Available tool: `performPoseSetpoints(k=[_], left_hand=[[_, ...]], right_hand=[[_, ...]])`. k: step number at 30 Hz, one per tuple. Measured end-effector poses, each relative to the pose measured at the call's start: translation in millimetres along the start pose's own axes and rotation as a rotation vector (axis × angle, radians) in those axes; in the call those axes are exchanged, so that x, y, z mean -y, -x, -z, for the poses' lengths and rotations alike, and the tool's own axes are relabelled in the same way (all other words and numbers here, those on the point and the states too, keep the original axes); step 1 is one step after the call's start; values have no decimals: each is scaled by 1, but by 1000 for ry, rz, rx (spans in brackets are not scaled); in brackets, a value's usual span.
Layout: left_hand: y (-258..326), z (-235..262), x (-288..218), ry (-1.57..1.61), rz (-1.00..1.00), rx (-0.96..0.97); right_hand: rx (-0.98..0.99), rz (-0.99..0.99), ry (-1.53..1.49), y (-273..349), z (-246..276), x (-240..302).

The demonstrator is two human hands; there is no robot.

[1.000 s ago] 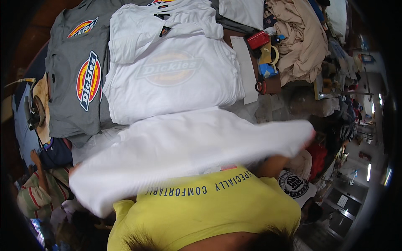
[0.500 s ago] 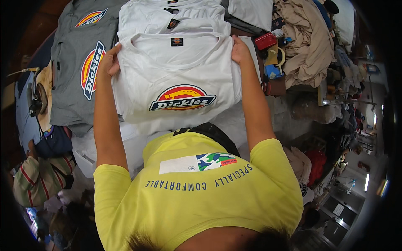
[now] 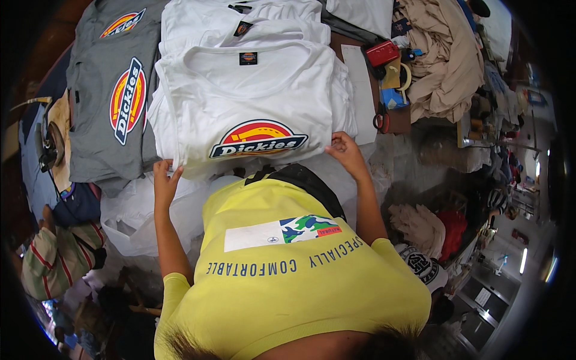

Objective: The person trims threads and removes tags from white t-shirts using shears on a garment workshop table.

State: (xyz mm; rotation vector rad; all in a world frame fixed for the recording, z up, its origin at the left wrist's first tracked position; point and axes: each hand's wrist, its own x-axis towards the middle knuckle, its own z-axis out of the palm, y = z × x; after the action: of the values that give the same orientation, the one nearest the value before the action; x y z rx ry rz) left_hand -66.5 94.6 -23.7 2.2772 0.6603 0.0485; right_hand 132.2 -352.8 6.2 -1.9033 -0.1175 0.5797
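Observation:
A white T-shirt (image 3: 258,108), folded, lies in front of me on a stack of other white garments. It has a wide round neck, a dark neck label and a red, yellow and navy chest print. At the shirt's near left corner, my left hand (image 3: 166,180) is closed on the edge, thumb toward me; some fingertips are hidden by cloth. My right hand (image 3: 347,155) pinches the near right edge between thumb and curled fingers. Behind, more white T-shirts (image 3: 276,27) overlap, one with a dark tag.
Grey printed T-shirts (image 3: 90,132) lie to the left, beside an iron (image 3: 55,141). On the right are a red box (image 3: 381,54), a tape roll (image 3: 405,78), red-handled scissors (image 3: 381,122) and heaped beige cloth (image 3: 444,60). Clear plastic (image 3: 129,219) hangs below the table edge. Another person (image 3: 57,261) is at far left.
Both hands have moved from the shirt's shoulders down to its near corners. The T-shirt now lies flatter on the stack, slightly farther left.

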Motion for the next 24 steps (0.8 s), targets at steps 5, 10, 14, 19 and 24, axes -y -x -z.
performPoseSetpoints(k=[5,10,14,19,24], left_hand=[[0,9,20,291,146,210],[-3,27,8,808,391,231],[-5,26,10,820,381,217],[-2,28,19,822,363,182],[3,32,25,719,368,209]], right_hand=[[-46,300,147,-2,-14,-13],[310,27,412,0,-5,2],[251,452,772,4,-8,-9],[180,427,1120,7,-15,-15],[-97,204,1156,19,-1,-3]])
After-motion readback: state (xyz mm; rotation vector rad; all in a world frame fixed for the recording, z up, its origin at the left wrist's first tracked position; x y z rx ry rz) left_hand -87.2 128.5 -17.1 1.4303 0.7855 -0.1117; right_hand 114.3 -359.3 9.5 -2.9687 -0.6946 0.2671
